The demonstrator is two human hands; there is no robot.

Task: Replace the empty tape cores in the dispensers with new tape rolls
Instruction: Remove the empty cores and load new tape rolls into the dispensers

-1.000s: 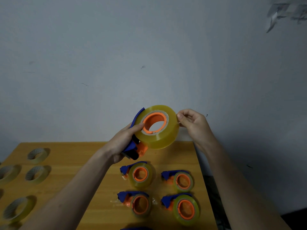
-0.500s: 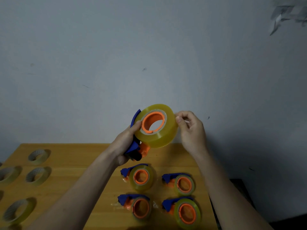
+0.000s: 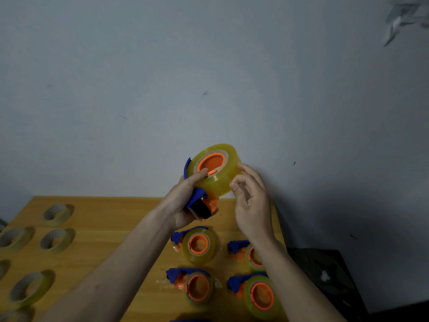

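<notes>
The yellow translucent tape roll on the blue-and-orange plastic dispenser sits above the clamping left hand, while the right hand's loosely curled grip touches the roll's side.

No words, numbers, brand names or signs could be read anywhere. The yellow tape roll on the blue and orange dispenser had no label that showed. The loaded dispensers on the wooden table were plain too. The empty tape cores had a faint pattern inside, but it was too blurry to tell if it was letters. The grey wall only had small dark marks, not writing.
</notes>
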